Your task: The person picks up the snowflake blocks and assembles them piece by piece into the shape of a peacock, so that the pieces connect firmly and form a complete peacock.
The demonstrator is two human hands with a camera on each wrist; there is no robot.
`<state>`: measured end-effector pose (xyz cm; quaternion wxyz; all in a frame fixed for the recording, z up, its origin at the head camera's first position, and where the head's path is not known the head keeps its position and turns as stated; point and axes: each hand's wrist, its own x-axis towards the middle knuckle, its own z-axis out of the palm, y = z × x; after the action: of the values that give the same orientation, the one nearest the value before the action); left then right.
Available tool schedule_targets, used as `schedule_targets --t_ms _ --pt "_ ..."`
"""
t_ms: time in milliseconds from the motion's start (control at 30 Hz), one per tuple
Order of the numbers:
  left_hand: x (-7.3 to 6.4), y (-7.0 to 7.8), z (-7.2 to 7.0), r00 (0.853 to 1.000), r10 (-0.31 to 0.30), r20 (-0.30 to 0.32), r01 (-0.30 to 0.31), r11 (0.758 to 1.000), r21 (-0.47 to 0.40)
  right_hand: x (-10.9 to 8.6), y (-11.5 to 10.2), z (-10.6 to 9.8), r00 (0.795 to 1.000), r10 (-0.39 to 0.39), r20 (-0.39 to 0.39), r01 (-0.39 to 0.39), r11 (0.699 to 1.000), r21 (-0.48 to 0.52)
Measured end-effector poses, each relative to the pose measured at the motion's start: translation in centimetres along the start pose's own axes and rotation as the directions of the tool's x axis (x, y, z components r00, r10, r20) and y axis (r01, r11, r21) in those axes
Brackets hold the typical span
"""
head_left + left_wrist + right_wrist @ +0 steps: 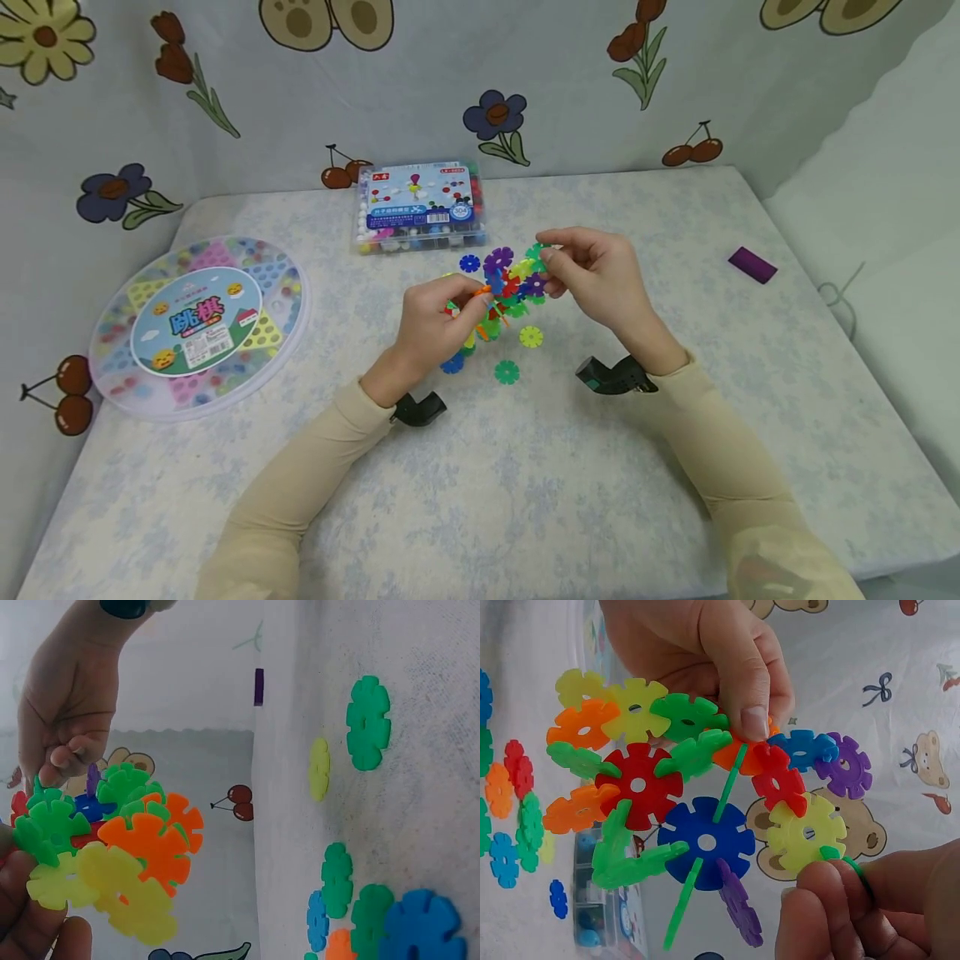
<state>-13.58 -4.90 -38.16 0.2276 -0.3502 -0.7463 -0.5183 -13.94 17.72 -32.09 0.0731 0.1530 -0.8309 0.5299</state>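
Between both hands, above the table, hangs a cluster of interlocked snowflake discs (706,841) in blue, red, green, yellow, orange and purple. My left hand (438,321) pinches an orange disc of it between thumb and fingers. At its other end my right hand (600,271) pinches a green snowflake disc (537,254), whose edge meets the slot of a yellow disc (806,836) in the right wrist view. The orange disc is partly hidden behind the left thumb. Loose discs lie below, among them a green one (507,372) and a yellow one (531,336).
A round Chinese checkers box (198,325) lies at the left. Near the back edge stands a clear plastic case (420,208) of coloured pieces. A small purple object (752,265) lies on the right of the cloth-covered table (540,500).
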Motion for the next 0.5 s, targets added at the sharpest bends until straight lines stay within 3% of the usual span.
schedule_targets --t_ms 300,500 --pt "-0.08 -0.12 0.02 1.000 -0.003 -0.021 0.002 1.000 -0.005 0.09 0.19 0.04 1.000 0.029 -0.003 -0.029 0.999 0.033" --pt "-0.03 -0.30 -0.05 1.000 -0.001 -0.030 0.001 1.000 -0.007 0.21 0.09 0.15 0.996 0.039 0.081 -0.043 0.997 0.059"
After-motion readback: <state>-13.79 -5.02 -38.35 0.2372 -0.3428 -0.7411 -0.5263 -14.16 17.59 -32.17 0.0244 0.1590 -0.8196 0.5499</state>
